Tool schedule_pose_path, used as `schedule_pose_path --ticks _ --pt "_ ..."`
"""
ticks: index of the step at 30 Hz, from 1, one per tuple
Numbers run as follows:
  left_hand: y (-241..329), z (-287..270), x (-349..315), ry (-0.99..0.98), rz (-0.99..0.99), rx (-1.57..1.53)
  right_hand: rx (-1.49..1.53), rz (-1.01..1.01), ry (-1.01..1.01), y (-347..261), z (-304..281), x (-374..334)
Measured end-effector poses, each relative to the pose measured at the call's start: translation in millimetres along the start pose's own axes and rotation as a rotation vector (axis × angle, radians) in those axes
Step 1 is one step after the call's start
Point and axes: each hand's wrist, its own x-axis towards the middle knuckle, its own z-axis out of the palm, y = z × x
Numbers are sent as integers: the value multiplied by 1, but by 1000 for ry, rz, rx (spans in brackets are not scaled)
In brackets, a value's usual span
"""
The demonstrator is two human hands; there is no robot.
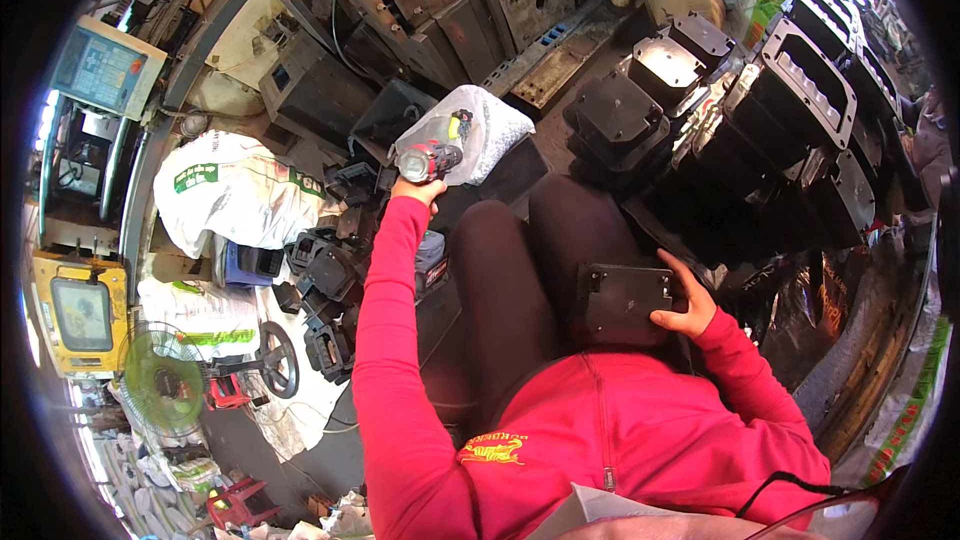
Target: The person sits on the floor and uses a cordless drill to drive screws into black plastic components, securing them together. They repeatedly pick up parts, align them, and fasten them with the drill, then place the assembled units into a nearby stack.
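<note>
My left hand (413,191) is wrapped round the handle of a red and black cordless drill (430,162), held out beyond my left knee. Just past the drill is a white plastic bag (497,135) in a dark bin. On my right thigh rests a black plastic housing (626,302), roughly square, with a flat face and small holes near its corners. My right hand (690,302) grips the housing by its right edge, thumb on the face and the other fingers along the far corner.
Stacked black housings (620,110) stand ahead to the right, beside tall rows of black frames (815,85). At the left lie a white sack (235,190), loose black parts (325,275) and a green fan (163,380). Heavy metal blocks (440,0) fill the far side.
</note>
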Motion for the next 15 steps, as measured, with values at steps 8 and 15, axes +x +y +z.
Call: schedule_pose_path --ticks 8,15 --pt "-4 11 0 49 -81 71 -412 -111 -67 -16 9 32" --pt "-7 -35 -73 62 261 -228 -388 -376 90 -48 25 72"
